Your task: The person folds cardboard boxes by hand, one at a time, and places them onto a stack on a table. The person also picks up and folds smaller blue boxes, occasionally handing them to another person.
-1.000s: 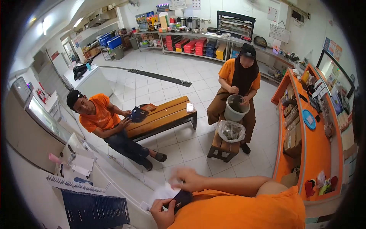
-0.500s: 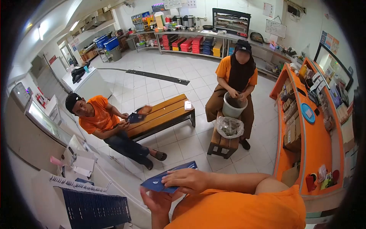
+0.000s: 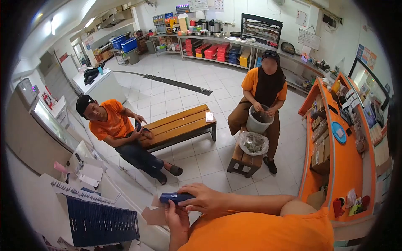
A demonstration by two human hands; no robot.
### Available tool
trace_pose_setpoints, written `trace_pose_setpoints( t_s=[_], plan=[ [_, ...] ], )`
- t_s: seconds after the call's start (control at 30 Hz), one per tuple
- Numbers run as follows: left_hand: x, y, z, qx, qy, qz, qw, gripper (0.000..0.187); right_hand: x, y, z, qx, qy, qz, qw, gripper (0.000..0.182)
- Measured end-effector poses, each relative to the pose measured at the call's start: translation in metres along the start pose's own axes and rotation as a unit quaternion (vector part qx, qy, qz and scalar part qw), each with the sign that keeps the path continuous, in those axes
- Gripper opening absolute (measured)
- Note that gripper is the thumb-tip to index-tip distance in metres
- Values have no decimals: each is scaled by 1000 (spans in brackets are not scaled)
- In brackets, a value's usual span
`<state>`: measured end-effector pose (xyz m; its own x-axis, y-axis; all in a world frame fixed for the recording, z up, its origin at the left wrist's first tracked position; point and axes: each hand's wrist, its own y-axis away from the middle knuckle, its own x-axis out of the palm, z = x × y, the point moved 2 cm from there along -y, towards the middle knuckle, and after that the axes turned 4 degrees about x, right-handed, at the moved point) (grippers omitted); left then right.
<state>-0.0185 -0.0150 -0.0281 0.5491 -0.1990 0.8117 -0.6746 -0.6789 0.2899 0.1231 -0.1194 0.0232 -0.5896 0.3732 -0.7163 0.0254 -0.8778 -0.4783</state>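
In front of my orange shirt, both hands are closed on a dark blue cardboard box [image 3: 176, 198]. It has a small white mark, and its brown inner flaps [image 3: 154, 216] stick out at the left. My left hand [image 3: 177, 218] grips it from below, thumb up against its side. From the right, my right hand [image 3: 206, 197] wraps over its near end. A tight row of dark blue flat cardboard pieces [image 3: 102, 221] stands at the lower left, close to my left hand.
A seated person [image 3: 109, 123] handles a dark blue piece beside a wooden bench [image 3: 178, 125]. Another person [image 3: 264, 90] reaches into a white bucket [image 3: 257, 121]; a plastic bag [image 3: 253, 143] sits on a stool [image 3: 243, 163]. An orange counter [image 3: 354, 167] stands right.
The blue cardboard in my hands went from a wide flat shape to a narrow folded one, brown flaps now showing. The person on the left brought their blue piece closer to their body.
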Motion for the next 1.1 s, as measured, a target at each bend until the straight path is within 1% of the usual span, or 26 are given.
trace_pose_setpoints(
  t_s=[0.07,0.1,0.13,0.17,0.2,0.27,0.3,0.37,0.4,0.43,0.47,0.5,0.53,0.57,0.6,0.67,0.73,0.77,0.83,0.87,0.9,0.93,1.0,1.03,1.07,1.1],
  plan=[
    [8,8,10,47,-27,-36,998,22,2,2,5,100,-13,-59,993,44],
    [10,10,16,44,-35,-26,998,24,10,3,5,97,-7,-59,993,44],
    [14,8,18,45,-30,-21,998,24,18,3,1,126,-2,-78,989,42],
    [20,10,16,66,-55,-15,996,24,20,1,-1,156,1,-98,983,41],
    [22,12,14,86,-82,-10,993,25,22,0,-1,156,3,-97,983,41],
    [15,11,14,94,-89,5,992,24,26,-3,1,196,-18,-105,975,42],
    [7,9,15,100,-100,8,990,24,31,-1,-2,198,-21,-109,974,42],
    [1,5,12,107,-112,15,988,24,35,2,-11,131,-115,-91,981,42],
    [1,3,9,95,-93,-8,991,23,33,2,-13,131,-114,-92,980,42],
    [-2,4,7,81,-73,-32,994,22,31,2,-16,106,-137,-55,983,43],
    [-7,3,8,78,-73,-35,994,22,30,3,-15,82,-161,-18,983,43],
    [-14,0,10,71,-70,-34,994,22,33,4,-14,85,-163,-15,983,43],
    [-19,-1,13,66,-67,-32,995,22,34,4,-14,92,-123,-48,987,44],
    [0,5,15,68,-79,-33,994,21,35,4,-14,99,-83,-82,988,44],
    [-3,8,21,57,-99,-14,993,20,37,2,-13,99,-84,-79,988,44],
    [3,11,22,39,-95,16,995,20,40,0,-14,174,-61,-136,974,41],
    [0,10,23,58,-90,6,994,19,43,1,-18,173,-35,-115,978,44],
    [-2,9,22,77,-86,-3,993,18,47,1,-20,177,-66,-97,977,43],
    [-17,4,17,67,-71,-5,995,18,51,3,-23,181,-97,-84,975,42],
    [-21,2,14,56,-53,-8,997,18,49,2,-23,157,-153,-50,974,42],
    [-24,0,14,67,-48,-44,996,21,48,1,-23,133,-207,-15,969,41],
    [-26,-2,13,65,-49,-43,996,21,49,1,-27,134,-206,-17,969,41],
    [-32,-4,15,26,-15,-69,997,23,52,0,-36,106,-260,32,959,40],
    [-40,-5,17,21,-14,-42,999,26,54,2,-38,125,-236,45,963,41],
    [-32,-3,18,27,-4,-19,999,21,53,2,-34,143,-211,59,965,42],
    [-33,-2,16,29,-3,-20,999,21,54,1,-33,142,-211,60,965,42]
  ],
)
